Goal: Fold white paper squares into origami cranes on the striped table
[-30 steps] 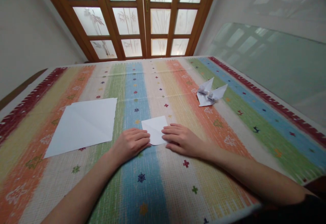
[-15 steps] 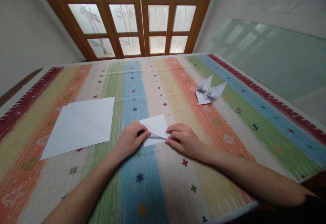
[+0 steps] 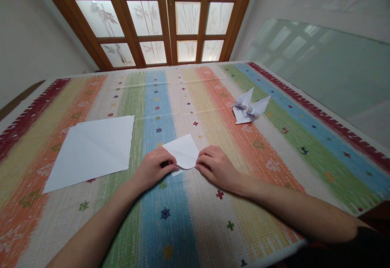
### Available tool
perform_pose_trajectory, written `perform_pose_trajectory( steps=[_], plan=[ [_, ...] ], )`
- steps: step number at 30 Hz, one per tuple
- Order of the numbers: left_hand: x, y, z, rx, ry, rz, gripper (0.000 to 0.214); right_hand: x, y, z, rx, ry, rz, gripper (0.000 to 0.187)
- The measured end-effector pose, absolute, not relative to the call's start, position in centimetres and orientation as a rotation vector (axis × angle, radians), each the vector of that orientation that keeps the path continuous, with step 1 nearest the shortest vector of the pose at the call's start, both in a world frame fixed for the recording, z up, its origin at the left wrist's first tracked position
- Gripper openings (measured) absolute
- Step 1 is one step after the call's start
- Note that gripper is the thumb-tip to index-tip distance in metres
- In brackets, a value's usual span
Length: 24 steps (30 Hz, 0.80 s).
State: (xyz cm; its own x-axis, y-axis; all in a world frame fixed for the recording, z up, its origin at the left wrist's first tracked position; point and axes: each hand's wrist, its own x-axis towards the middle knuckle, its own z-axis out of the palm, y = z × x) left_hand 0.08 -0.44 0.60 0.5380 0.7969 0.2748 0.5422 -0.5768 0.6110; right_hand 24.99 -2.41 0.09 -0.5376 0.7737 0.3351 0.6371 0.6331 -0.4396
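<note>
A small folded white paper (image 3: 183, 152) lies on the striped tablecloth near the front middle. My left hand (image 3: 154, 168) pinches its left corner, fingers closed on the paper. My right hand (image 3: 214, 166) pinches the right corner the same way. The near flap of the paper is lifted and curls up between both hands.
A larger creased white sheet (image 3: 91, 150) lies to the left. A finished folded paper crane (image 3: 248, 108) sits at the right on the orange stripe. The striped tablecloth (image 3: 189, 227) covers the table. Wooden glazed doors (image 3: 164, 20) stand behind; a glass panel leans at the right.
Both hands went from resting flat on the small paper to pinching its corners. The near flap has been raised off the cloth and opened upward.
</note>
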Motion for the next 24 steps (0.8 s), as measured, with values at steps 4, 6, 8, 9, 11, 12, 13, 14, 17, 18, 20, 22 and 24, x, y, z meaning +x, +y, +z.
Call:
perform_pose_trajectory(
  steps=[4,6,8,9,11,12,13,14,17,18,20,22,24],
  plan=[
    [-0.93,-0.45,0.47,2.543,0.911,0.826,0.016,24.9,-2.26,0.19,-1.116,-2.374,0.328,0.016],
    [-1.01,-0.53,0.41,2.686,0.883,0.835,0.02,24.76,-2.16,0.28,-1.13,-2.395,0.303,0.018],
    [-0.94,-0.65,0.37,2.819,0.89,0.843,0.021,24.6,-2.07,0.36,-1.141,-2.415,0.271,0.02],
    [-0.89,-0.7,0.35,2.867,0.9,0.853,0.023,24.53,-2.05,0.38,-1.14,-2.427,0.25,0.021],
    [-0.83,-0.8,0.31,2.904,0.932,0.867,0.025,24.44,-2.03,0.39,-1.119,-2.453,0.201,0.026],
    [-0.82,-0.83,0.27,2.892,0.949,0.874,0.026,24.43,-2.03,0.38,-1.104,-2.465,0.178,0.028],
    [-0.82,-0.83,0.23,2.866,0.968,0.887,0.026,24.44,-2.02,0.36,-1.093,-2.474,0.16,0.029],
    [-0.82,-0.82,0.17,2.832,0.985,0.9,0.026,24.47,-2.02,0.35,-1.086,-2.479,0.146,0.029],
    [-0.86,-0.69,-0.01,2.731,1.058,0.904,0.025,24.54,-1.94,0.3,-1.114,-2.467,0.129,0.026],
    [-0.86,-0.63,-0.05,2.704,1.096,0.884,0.025,24.54,-1.9,0.28,-1.131,-2.459,0.127,0.025],
    [-0.8,-0.52,-0.1,2.656,1.189,0.809,0.027,24.46,-1.83,0.26,-1.168,-2.448,0.13,0.022],
    [-0.6,-0.46,-0.09,2.602,1.292,0.721,0.028,24.28,-1.78,0.25,-1.211,-2.439,0.137,0.02],
    [-0.27,-0.44,-0.04,2.547,1.385,0.645,0.029,24.04,-1.77,0.25,-1.261,-2.432,0.142,0.02]
  ],
)
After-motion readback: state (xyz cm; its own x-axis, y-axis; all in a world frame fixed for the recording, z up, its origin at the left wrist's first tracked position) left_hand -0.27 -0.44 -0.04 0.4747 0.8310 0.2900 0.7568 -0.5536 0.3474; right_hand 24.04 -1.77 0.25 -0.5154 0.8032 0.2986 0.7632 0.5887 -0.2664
